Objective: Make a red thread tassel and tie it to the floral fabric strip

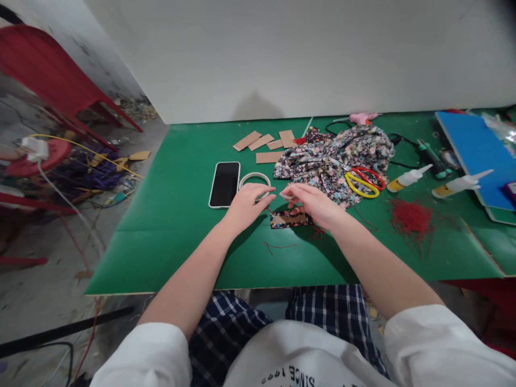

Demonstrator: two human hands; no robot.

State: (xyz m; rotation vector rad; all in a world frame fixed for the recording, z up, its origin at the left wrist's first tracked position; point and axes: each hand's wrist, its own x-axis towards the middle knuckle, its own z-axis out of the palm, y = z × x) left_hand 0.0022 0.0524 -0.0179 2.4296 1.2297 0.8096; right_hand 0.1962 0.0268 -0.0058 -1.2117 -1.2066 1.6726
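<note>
My left hand (250,203) is over the near side of a white tape roll (256,174), its thumb and forefinger apart; whether it touches the roll I cannot tell. My right hand (311,203) pinches a small whitish strip (286,196), perhaps tape, between its fingertips. Just below that hand lies a cardboard piece (284,219) edged with dark floral cloth, partly hidden by the fingers. Red threads (317,233) trail beside it, and a loose dark thread (281,246) lies nearer the table edge.
A phone (224,185) lies left of the roll. Behind are cardboard pieces (269,157) and crumpled floral fabric (322,158). To the right are scissors (365,183), glue bottles (407,179), a red thread heap (411,219) and a blue board (479,156). A white panel (302,59) stands behind.
</note>
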